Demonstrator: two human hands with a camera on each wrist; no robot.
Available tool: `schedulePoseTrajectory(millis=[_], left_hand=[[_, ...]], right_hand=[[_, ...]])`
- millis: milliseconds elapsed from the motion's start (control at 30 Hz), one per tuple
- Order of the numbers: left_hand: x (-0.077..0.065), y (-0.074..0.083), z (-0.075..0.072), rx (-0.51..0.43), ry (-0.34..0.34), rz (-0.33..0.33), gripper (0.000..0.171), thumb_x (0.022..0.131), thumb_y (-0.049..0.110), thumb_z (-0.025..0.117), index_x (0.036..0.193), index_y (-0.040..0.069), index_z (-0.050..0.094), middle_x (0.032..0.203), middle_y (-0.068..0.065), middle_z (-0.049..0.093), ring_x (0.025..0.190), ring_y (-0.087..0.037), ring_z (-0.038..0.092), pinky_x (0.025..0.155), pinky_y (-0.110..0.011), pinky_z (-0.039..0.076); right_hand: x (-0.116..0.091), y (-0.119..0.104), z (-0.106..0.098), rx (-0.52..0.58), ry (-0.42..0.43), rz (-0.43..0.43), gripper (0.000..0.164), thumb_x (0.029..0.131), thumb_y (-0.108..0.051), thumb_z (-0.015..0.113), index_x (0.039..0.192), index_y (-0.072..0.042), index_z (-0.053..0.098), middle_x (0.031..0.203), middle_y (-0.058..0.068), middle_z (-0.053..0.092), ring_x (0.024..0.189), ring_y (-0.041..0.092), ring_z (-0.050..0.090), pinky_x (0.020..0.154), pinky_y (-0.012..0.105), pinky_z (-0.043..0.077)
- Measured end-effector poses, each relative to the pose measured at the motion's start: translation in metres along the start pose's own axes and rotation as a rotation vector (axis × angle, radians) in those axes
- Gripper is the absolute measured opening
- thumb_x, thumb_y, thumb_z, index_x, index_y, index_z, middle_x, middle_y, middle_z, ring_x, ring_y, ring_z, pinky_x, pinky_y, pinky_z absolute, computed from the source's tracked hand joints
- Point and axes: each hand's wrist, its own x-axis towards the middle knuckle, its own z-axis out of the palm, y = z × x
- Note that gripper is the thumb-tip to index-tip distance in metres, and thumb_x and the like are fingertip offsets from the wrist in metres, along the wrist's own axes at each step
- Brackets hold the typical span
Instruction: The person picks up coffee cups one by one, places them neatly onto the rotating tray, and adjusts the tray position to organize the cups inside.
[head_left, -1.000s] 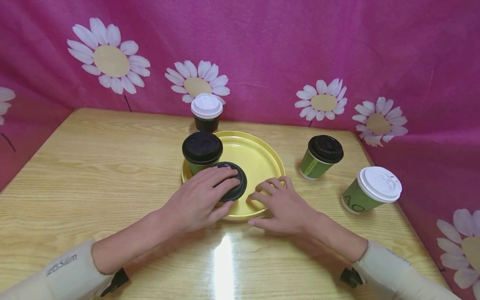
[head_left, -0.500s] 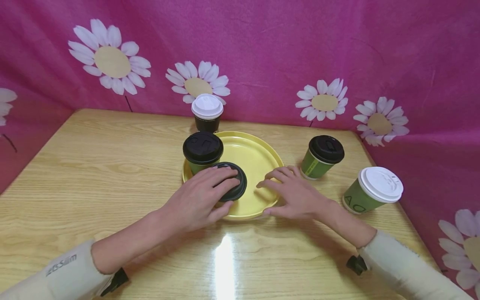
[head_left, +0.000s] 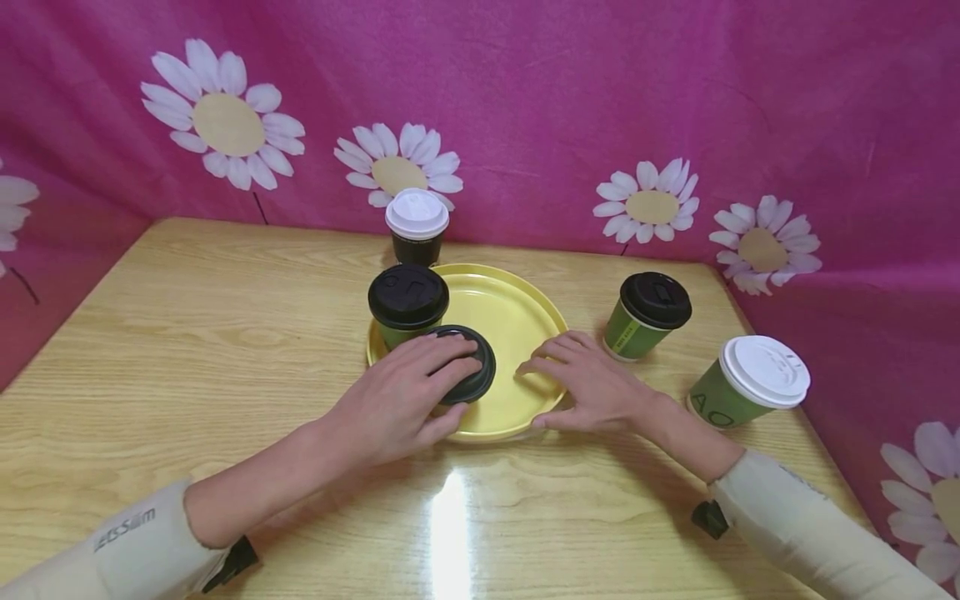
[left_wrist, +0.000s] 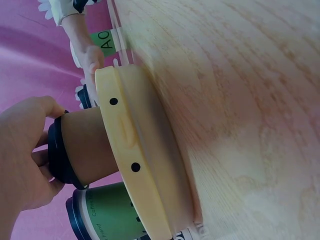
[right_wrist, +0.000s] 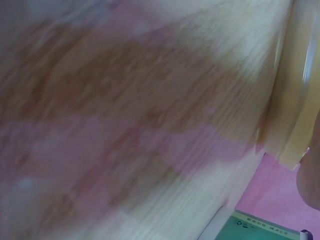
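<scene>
Left hand [head_left: 393, 404], fingers curled over the lid, grips the brown cup [left_wrist: 92, 145] on the yellow tray [head_left: 506, 312], probably steadying it; right hand [head_left: 588, 383], loosely spread, at tray's right rim, no clear grip.

The left hand [left_wrist: 25, 150] grips the black lid [left_wrist: 58, 152] of a brown cup [left_wrist: 90, 145] right there on the yellow tray [left_wrist: 135, 145], whose side shows two black dots. Just beside it stands a black-lidded green cup [left_wrist: 112, 212]. Across, the right hand [left_wrist: 91, 59] meets the rim.
</scene>
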Motion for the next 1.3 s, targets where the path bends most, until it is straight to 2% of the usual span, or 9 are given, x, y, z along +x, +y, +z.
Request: schedulePoseTrajectory(millis=[333,733,1300], left_hand=[[-0.001,-0.001,-0.001,-0.010,-0.016,-0.011,0.040,0.090,0.022,0.068,0.123,0.001,0.064,0.134,-0.014,0.058,0.127,-0.029,0.051,0.114,-0.040,0.033],[-0.001,-0.001,-0.002,-0.013,-0.016,-0.013,0.040,0.089,0.022,0.069,0.123,0.001,0.064,0.134,-0.014,0.058,0.127,-0.029,0.051,0.114,-0.041,0.032],[-0.003,-0.006,-0.005,-0.031,-0.038,-0.024,0.040,0.090,0.022,0.067,0.124,0.002,0.064,0.136,-0.014,0.057,0.129,-0.030,0.050,0.116,-0.042,0.029]], right_hand=[[-0.001,0.001,0.005,-0.043,0.002,-0.024,0.071,0.084,-0.079,0.049,0.121,-0.020,0.065,0.115,0.002,0.061,0.110,0.024,0.052,0.100,0.047,0.036],[-0.001,0.002,0.009,-0.046,0.014,-0.033,0.065,0.081,-0.076,0.058,0.116,-0.022,0.067,0.108,-0.002,0.060,0.106,0.021,0.052,0.100,0.045,0.033],[0.000,-0.008,0.009,0.018,0.000,0.016,0.058,0.082,-0.074,0.059,0.109,-0.024,0.065,0.107,-0.004,0.060,0.105,0.021,0.052,0.100,0.049,0.032]])
